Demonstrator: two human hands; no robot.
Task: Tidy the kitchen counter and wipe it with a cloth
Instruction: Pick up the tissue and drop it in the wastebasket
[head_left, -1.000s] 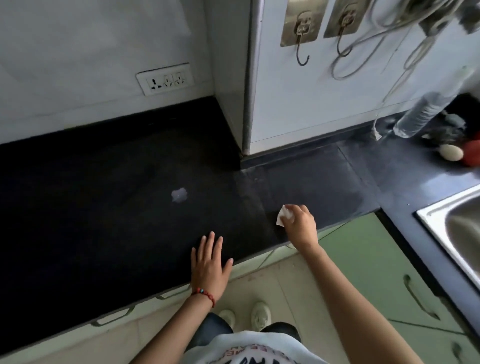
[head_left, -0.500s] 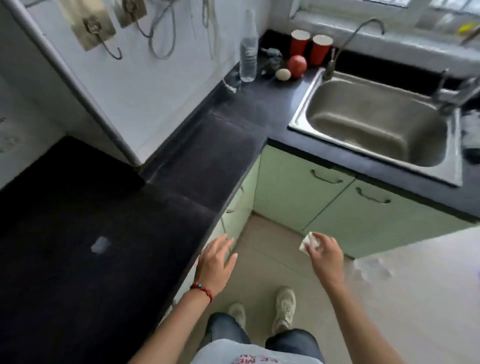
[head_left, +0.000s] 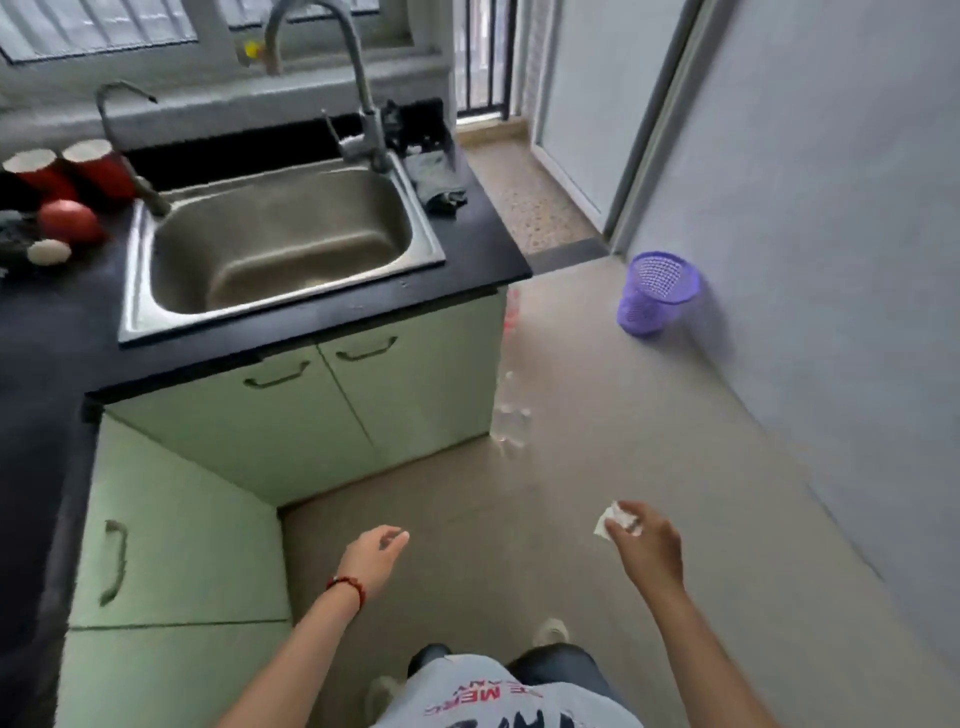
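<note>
Fingertips of right hand (head_left: 647, 543) pinching crumpled tissue (head_left: 608, 522) (white), left hand (head_left: 371, 553) loosely open, empty

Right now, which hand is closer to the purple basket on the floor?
The right hand. It is out over the floor holding a white scrap, with the purple basket ahead of it by the wall. The left hand is empty and further away, near the green cabinets.

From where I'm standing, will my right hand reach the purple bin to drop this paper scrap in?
Probably not yet. The right hand pinching the paper scrap is well short of the purple bin by the wall. Bare floor lies between, so nothing blocks stepping closer.
</note>
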